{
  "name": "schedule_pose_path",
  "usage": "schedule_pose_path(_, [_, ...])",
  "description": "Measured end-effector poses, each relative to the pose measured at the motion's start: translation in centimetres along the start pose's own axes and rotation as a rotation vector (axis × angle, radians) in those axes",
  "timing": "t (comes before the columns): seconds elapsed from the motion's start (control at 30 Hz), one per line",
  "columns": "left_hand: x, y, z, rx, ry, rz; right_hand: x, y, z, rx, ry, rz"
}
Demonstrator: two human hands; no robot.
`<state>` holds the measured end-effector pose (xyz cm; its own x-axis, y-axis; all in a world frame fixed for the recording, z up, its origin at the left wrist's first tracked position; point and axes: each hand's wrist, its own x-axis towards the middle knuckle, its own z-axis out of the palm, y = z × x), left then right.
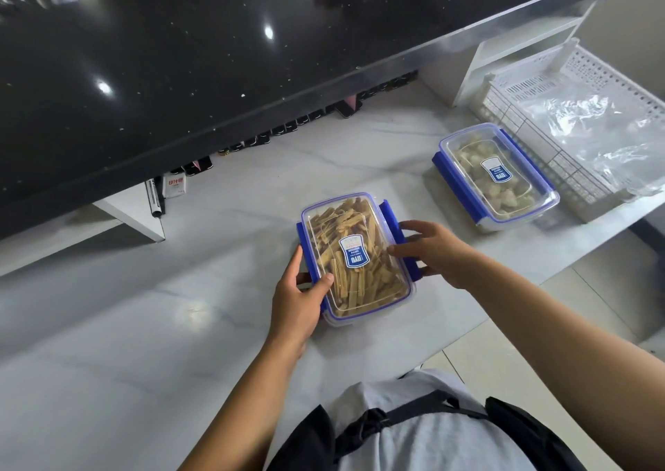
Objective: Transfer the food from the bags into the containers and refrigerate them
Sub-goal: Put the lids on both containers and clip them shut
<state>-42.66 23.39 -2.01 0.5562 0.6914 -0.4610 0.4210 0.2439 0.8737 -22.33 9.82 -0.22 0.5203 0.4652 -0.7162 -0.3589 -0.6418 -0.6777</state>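
There were two lidded containers: the container of pale lumps [496, 175] just beside the white basket [590, 71], the container of yellow strips [360, 240] farther from it. There was one basket, holding crumpled clear plastic [593, 128] whose bag count could not be told. Two hands showed, left hand [295, 301] and right hand [439, 254]

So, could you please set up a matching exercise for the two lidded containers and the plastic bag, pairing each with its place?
Things:
1. container of tan strips
2. container of pale chunks
3. clear plastic bag

Places:
A. lying inside the white basket
B. held between the left hand and right hand
C. standing beside the basket, untouched

Pairs: 1-B, 2-C, 3-A.
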Motion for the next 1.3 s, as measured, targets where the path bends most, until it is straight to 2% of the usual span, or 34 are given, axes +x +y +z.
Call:
schedule_pose_path(0.2, [0.0,0.1,-0.1,0.024,-0.003,-0.002,-0.8,-0.8,1.2,-0.189,0.115,-0.112])
schedule_pose_path(0.33, [0.0,0.1,0.0,0.041,0.001,0.004,-1.9,-1.1,3.1,-0.496,0.281,-0.232])
schedule_pose_path(0.4, [0.1,0.1,0.0,0.039,0.002,0.004,-2.1,-0.9,3.7,-0.552,0.317,-0.249])
schedule_pose_path(0.83, [-0.1,-0.3,0.0,0.003,-0.003,0.016,-3.1,-0.8,3.3,-0.418,0.302,-0.269])
schedule_pose_path(1.3, [0.8,-0.5,1.3,-0.047,-0.008,0.03,-2.1,-0.7,2.0,-0.285,0.294,-0.199])
